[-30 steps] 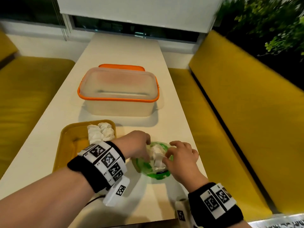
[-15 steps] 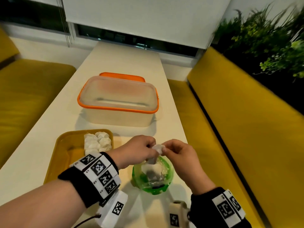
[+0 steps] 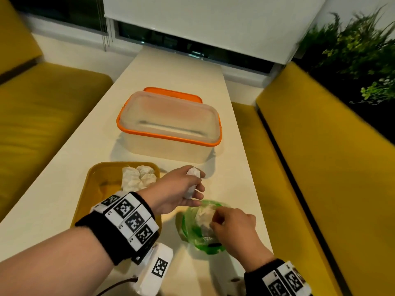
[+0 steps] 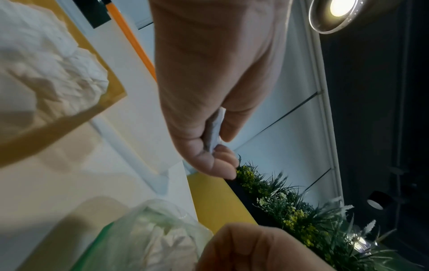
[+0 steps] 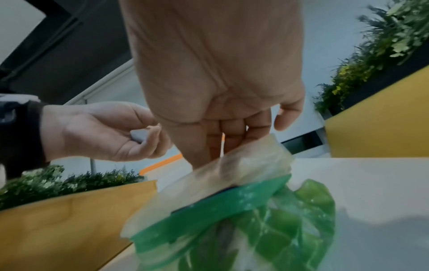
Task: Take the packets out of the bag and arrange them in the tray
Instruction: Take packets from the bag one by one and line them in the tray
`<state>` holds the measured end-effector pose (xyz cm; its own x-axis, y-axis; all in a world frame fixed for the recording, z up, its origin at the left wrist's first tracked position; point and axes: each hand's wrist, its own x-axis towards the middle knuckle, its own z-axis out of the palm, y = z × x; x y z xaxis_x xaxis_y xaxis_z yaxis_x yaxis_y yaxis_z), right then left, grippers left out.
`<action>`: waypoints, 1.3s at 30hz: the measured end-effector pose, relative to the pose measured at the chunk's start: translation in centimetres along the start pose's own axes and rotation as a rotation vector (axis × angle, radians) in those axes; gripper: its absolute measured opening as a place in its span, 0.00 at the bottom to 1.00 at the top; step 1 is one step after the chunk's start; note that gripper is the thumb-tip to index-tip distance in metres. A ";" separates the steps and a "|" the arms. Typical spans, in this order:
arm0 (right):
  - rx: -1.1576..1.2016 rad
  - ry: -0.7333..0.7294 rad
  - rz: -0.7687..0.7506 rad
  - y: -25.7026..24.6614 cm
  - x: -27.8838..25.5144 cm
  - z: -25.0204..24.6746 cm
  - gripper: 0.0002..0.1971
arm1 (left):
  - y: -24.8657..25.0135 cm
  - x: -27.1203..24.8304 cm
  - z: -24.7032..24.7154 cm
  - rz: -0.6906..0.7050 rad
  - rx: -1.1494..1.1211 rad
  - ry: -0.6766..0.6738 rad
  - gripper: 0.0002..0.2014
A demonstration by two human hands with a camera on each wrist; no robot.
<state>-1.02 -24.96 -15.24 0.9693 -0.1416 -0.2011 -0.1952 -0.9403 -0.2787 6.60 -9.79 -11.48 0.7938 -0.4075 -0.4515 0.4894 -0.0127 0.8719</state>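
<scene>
My left hand [image 3: 181, 189] pinches one packet [image 3: 192, 182] above the desk [image 3: 235, 167], between tray [image 3: 89, 189] and bag [image 3: 196, 231]. Its long axis runs near-far, far end toward the box [image 3: 168, 129]. My right hand [image 3: 233, 229] pinches the bag's rim. Risk: a loose pinch drops the packet short of the tray; tugging could tip the bag.

White packets [image 3: 138, 180] in tray [image 3: 92, 189]; green bag [image 3: 192, 229] beside.

tray [image 3: 85, 195] left of bag [image 3: 192, 231] | packets [image 3: 139, 178] in tray (far end) | box [image 3: 168, 133] behind both
</scene>
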 end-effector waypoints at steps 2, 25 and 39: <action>0.037 0.005 -0.001 -0.1 0.1 0.1 0.07 | 0.1 0.1 -0.3 0.005 -0.031 0.030 0.06; 0.399 0.068 0.123 1.0 -0.2 -1.6 0.08 | -0.9 -1.7 -2.1 0.065 0.193 -0.017 0.08; 1.037 0.077 0.030 -2.6 -1.3 -2.8 0.05 | -1.2 -2.9 -1.7 -0.093 -0.072 -0.223 0.08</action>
<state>-1.35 -23.16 -11.61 0.9617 -0.2143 -0.1707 -0.2167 -0.2137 -0.9526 4.33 -7.10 -11.55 0.6489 -0.5993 -0.4689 0.5872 0.0025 0.8094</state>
